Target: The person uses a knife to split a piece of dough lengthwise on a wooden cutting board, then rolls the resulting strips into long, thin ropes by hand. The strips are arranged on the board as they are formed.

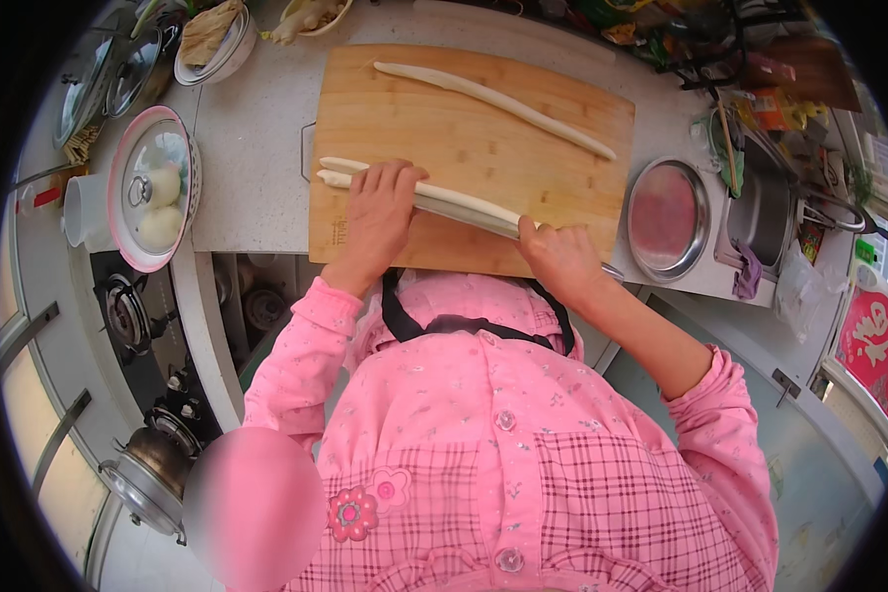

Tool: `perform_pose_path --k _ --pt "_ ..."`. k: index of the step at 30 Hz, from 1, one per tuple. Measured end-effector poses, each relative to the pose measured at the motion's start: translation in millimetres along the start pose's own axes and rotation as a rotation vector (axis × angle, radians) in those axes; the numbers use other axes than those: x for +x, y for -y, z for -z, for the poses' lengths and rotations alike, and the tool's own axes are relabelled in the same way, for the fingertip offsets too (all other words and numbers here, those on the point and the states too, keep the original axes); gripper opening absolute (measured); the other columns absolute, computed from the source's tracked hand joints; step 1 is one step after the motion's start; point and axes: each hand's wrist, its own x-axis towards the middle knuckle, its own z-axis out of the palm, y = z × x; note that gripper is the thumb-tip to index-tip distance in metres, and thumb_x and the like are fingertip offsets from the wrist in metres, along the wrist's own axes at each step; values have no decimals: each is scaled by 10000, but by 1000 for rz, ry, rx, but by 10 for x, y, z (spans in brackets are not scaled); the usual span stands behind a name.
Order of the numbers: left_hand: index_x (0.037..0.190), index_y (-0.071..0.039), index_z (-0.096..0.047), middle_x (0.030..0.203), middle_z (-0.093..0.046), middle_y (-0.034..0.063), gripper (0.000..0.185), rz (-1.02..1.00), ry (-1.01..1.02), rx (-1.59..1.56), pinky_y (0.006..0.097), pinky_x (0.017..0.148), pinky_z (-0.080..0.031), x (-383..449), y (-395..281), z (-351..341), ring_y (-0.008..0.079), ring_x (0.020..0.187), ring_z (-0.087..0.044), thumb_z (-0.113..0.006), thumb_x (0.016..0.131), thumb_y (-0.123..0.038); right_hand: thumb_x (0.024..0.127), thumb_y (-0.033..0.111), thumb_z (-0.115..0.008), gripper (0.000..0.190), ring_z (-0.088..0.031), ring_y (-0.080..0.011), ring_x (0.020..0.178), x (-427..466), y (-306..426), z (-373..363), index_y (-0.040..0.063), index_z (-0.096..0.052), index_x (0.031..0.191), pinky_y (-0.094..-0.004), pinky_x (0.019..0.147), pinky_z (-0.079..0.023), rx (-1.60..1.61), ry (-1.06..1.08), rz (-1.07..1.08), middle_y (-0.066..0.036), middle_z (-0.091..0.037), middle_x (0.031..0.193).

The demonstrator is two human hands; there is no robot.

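A wooden cutting board (481, 159) lies on the counter in front of me. Near its front edge, two pale strips, apparently dough (470, 198), lie side by side at a slant. My left hand (385, 203) rests across them near their left ends, its fingers curled over them. In my right hand (562, 255) is a knife (466, 215), its blade lying along the near side of the strips. The blade's left end is hidden at my left hand. Farther back on the board lies another long dough strip (499, 103), apart from both hands.
Left of the board stands a pink-rimmed basin (112, 189) under a glass lid, with round pale items inside. A metal pan (704, 222) is on the right, beside the sink (762, 200). Bowls (229, 63) stand at the back left. A gas stove (159, 318) and pot (144, 473) are lower left.
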Motion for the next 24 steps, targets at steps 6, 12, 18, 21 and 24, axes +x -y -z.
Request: perform_pose_path --k 6,12,18,21,24 --pt "1446 -24 -438 1378 -555 114 674 96 -72 -129 417 1010 -411 -399 171 16 327 1223 -521 -663 811 -6 816 64 -588 111 -715 -310 640 27 -44 -76 6 -558 906 -397 543 -559 3 9 6 -169 -686 692" --pt "1490 15 -387 1502 -461 165 689 203 -153 -267 422 1102 -368 -496 -85 -117 339 1361 -447 -508 817 104 834 80 -572 127 -711 -322 641 33 -34 -112 -2 -561 931 -407 557 -557 -22 27 1 -167 -684 695" --pt "1460 11 -437 1511 -455 171 693 219 -161 -284 417 1120 -356 -478 -84 -92 338 1399 -419 -458 783 155 839 85 -569 139 -706 -329 659 46 -103 -152 -4 -559 946 -428 574 -546 5 39 28 -165 -687 713" --pt "1449 -2 -460 1512 -458 165 699 235 -164 -255 420 1118 -358 -482 -109 -97 335 1396 -424 -460 770 162 832 78 -571 144 -705 -336 668 43 -114 -202 -6 -556 948 -433 578 -544 6 49 13 -169 -685 715" --pt "1444 -11 -473 1512 -460 159 705 233 -169 -228 420 1106 -366 -469 -146 -82 336 1395 -427 -463 762 168 826 72 -574 147 -700 -345 656 43 -164 -284 -7 -556 948 -437 575 -541 15 27 39 -173 -682 706"
